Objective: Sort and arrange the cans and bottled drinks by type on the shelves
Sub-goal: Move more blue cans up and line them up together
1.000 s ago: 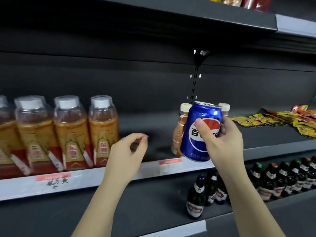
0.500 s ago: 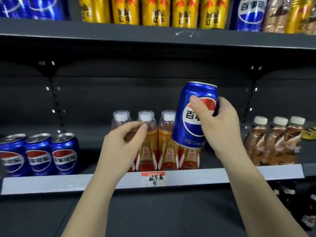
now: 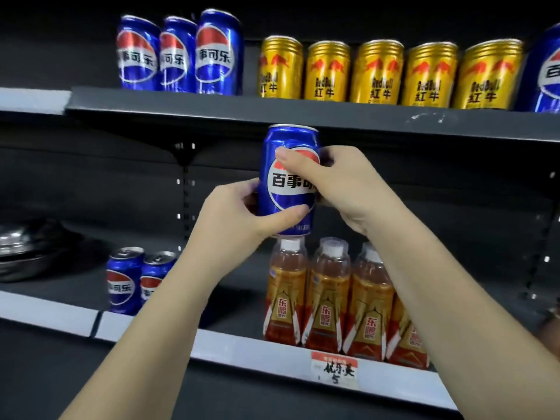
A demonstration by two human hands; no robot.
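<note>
Both hands hold one blue Pepsi can point(image 3: 288, 189) upright in front of the shelves. My left hand point(image 3: 233, 219) grips its lower left side, thumb across the front. My right hand point(image 3: 342, 186) grips its upper right side. Three more Pepsi cans point(image 3: 178, 56) stand on the upper shelf point(image 3: 272, 112) at the left, with a row of gold Red Bull cans point(image 3: 375, 72) beside them. On the lower shelf point(image 3: 257, 347) stand blue Pepsi cans point(image 3: 124, 280) at the left and several orange bottled drinks point(image 3: 330, 298) below the held can.
Another Pepsi can point(image 3: 548, 71) shows at the right edge of the upper shelf. A dark metal pan point(image 3: 27, 253) lies at the far left of the lower shelf. A price tag point(image 3: 335, 369) hangs on the lower shelf's front rail.
The view has swung left and up. My left hand, held apart before, has closed on the can's lower side, so both hands now hold it.
</note>
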